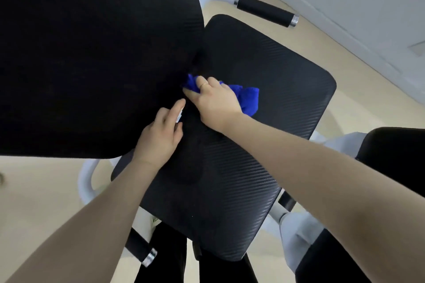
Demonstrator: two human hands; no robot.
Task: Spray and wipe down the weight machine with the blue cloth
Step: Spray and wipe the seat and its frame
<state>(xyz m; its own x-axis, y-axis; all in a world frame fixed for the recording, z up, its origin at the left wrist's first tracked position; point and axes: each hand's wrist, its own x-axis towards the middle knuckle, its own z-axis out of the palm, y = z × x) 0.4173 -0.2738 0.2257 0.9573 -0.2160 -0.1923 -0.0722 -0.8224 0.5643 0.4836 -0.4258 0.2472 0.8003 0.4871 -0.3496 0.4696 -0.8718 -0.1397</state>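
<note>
head | right hand (212,103) grips blue cloth (247,99) on seat pad (264,145) | left hand (161,135) grasp half-hidden, unclear

The right hand (213,103) covers the middle of the blue cloth (247,99), so only its two ends show. The left hand (161,133) hides most of a small white object (180,116); what it is cannot be told. The back pad (92,53) runs off the top and left edges, hiding the joint with the seat pad (253,145).

The head camera looks steeply down, close above the black seat pad (241,145).
</note>
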